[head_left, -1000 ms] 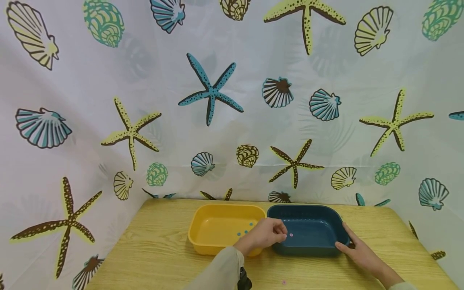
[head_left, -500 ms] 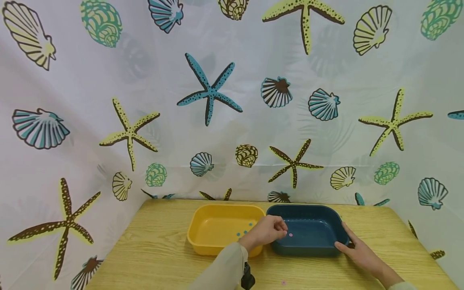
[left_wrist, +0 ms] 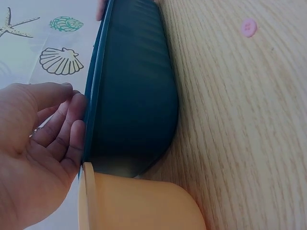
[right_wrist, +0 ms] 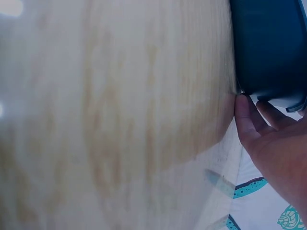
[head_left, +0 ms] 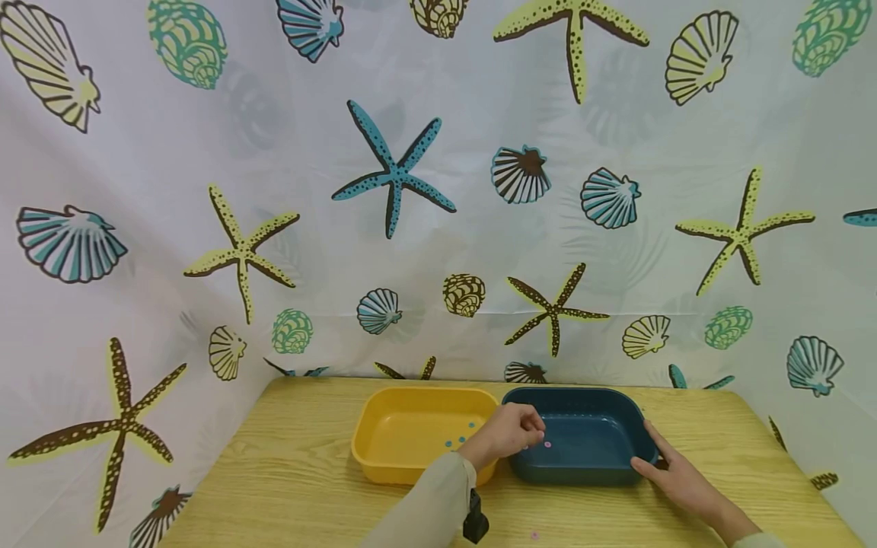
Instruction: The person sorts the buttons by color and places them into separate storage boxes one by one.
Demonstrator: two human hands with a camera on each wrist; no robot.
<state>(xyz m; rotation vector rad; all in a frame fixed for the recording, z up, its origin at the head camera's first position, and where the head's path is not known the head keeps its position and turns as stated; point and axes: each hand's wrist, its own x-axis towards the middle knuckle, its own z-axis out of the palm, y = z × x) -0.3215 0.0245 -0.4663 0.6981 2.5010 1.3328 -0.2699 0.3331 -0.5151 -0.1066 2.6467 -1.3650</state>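
My left hand (head_left: 510,431) hovers over the left end of a dark blue plastic tub (head_left: 589,476), its fingers bent and thumb tip close to the index finger. The left wrist view shows those fingertips at the tub's rim; whether they pinch something small, I cannot tell. Inside the tub lies a pink button (head_left: 547,444). At its right end, my right hand (head_left: 685,481) holds the near corner, thumb in front and fingers along the side. In the right wrist view, fingertips (right_wrist: 243,103) touch the tub's lower edge. Another pink button (left_wrist: 249,28) lies on the table.
A yellow tub (head_left: 390,473) stands against the blue one's left end, with several small blue buttons (head_left: 448,444) in it. Both sit on a wood-grain table (head_left: 288,472). A shell-and-starfish curtain (head_left: 466,243) hangs behind and at the sides.
My left forearm has shifted slightly right, its hand staying over the blue tub's left end. My right hand keeps its place on the tub. The whole view has drifted slightly left.
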